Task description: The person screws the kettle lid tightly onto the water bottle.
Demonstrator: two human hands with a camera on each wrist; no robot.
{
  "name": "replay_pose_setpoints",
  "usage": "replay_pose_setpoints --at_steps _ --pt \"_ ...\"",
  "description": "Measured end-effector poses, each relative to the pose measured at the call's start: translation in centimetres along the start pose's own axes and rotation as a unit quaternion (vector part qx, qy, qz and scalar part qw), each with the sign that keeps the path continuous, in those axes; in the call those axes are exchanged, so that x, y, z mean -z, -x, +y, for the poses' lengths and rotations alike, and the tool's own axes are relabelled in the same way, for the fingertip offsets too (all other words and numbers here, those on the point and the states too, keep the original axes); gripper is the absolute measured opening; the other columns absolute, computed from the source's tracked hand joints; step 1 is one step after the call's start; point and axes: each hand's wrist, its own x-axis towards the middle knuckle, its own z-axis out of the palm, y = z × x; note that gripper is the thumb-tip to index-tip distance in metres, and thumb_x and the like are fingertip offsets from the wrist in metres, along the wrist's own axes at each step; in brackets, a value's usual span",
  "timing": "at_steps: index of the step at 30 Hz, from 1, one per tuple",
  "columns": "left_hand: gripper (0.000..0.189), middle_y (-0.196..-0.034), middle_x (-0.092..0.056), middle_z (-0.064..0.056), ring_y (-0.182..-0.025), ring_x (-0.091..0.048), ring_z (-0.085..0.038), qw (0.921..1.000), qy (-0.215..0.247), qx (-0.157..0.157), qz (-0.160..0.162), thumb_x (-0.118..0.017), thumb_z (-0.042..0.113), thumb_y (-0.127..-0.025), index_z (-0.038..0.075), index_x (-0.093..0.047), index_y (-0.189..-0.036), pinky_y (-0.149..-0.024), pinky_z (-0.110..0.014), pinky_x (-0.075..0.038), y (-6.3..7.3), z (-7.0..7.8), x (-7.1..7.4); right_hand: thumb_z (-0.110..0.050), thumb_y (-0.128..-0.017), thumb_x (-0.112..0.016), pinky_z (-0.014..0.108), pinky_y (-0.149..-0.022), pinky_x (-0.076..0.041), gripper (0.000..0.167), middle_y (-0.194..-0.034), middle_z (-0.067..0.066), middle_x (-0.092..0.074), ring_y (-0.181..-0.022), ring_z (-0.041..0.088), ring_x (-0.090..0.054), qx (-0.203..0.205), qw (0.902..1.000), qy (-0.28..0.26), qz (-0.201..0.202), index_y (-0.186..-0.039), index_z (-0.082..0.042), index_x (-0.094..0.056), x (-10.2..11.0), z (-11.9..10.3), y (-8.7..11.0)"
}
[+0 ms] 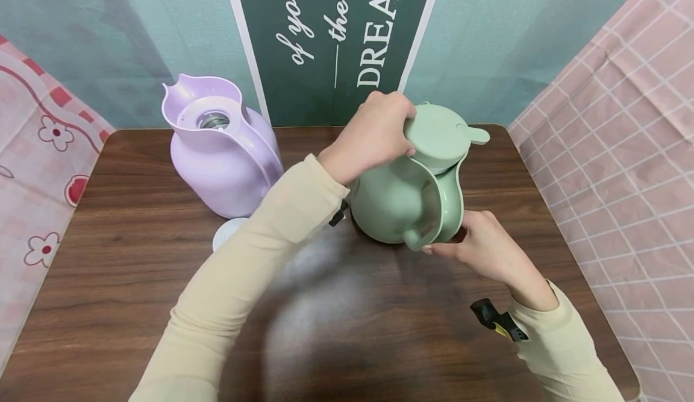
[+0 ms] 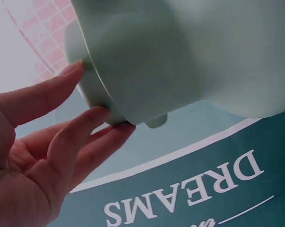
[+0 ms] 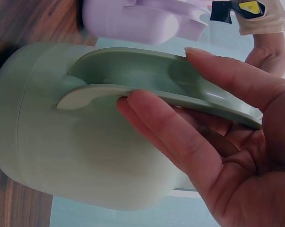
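Observation:
A pale green vacuum jug (image 1: 379,203) stands on the right half of the table. Its round lid (image 1: 436,132), with a tab pointing right, sits at the mouth; how firmly it is seated I cannot tell. My left hand (image 1: 374,132) grips the lid's edge from the left, thumb on the near side. In the left wrist view, thumb and fingertips meet the lid (image 2: 99,94) along its rim. Low on the right, my right hand (image 1: 488,248) holds the jug's handle (image 1: 447,200). The right wrist view has the thumb above the handle (image 3: 104,91) and the fingers under it.
A lilac jug (image 1: 228,170) without a lid stands at the back left, its inner opening showing. Beside its base a white disc (image 1: 228,233) lies partly behind my left sleeve. The wooden table (image 1: 379,329) meets a green wall hanging behind and a pink checked cloth (image 1: 607,119) at right.

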Motion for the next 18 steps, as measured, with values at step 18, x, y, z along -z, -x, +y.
replay_pose_setpoints --at_steps 18 --pt "0.025 -0.066 -0.046 0.001 -0.069 -0.046 -0.017 0.9994 0.019 0.028 -0.005 -0.073 0.011 -0.074 0.009 -0.051 -0.062 -0.058 -0.023 -0.037 0.4 -0.3 0.3 -0.018 -0.067 -0.081 0.025 -0.053 -0.042 0.022 -0.068 -0.007 -0.061 -0.057 0.007 -0.05 -0.003 1.0 0.001 -0.003 -0.082 -0.013 -0.066 0.0 -0.1 -0.1"
